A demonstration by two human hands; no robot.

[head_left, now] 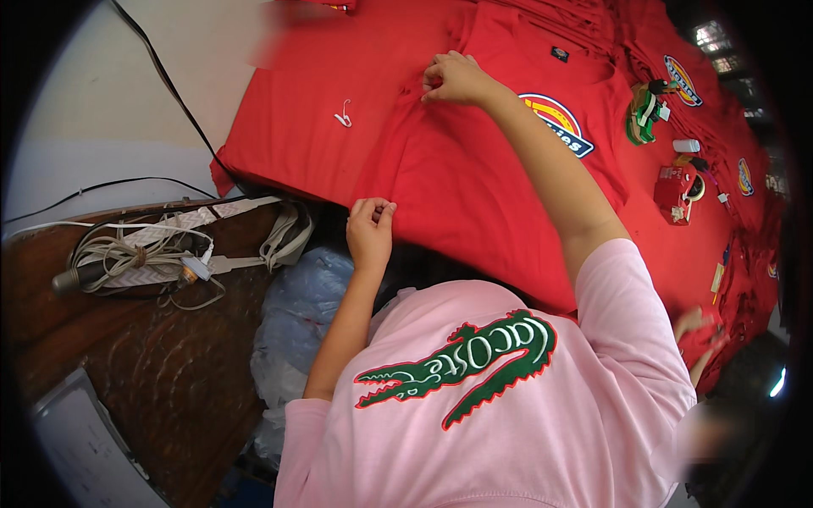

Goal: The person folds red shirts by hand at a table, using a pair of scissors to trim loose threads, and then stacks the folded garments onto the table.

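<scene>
A red T-shirt (474, 186) lies spread over the table edge, with a colourful chest emblem (555, 124) and a dark neck label (560, 54). My left hand (371, 233) is closed at the shirt's near left edge, thumb and fingers pinching the cloth. Farther off, my right hand (457, 79) pinches the same shirt near its upper left side, the arm reaching across the chest and partly covering the emblem. Left of the right hand, a small white hook-shaped piece (342, 113) rests on red cloth.
More red shirts (720, 93) pile up at the right. A green-handled tool (644, 114), white cylinder (686, 146) and red box with a tape roll (677, 193) sit there. Another person's hands (699, 330) show lower right. Coiled cables (127, 258) and plastic bags (301, 317) lie left.
</scene>
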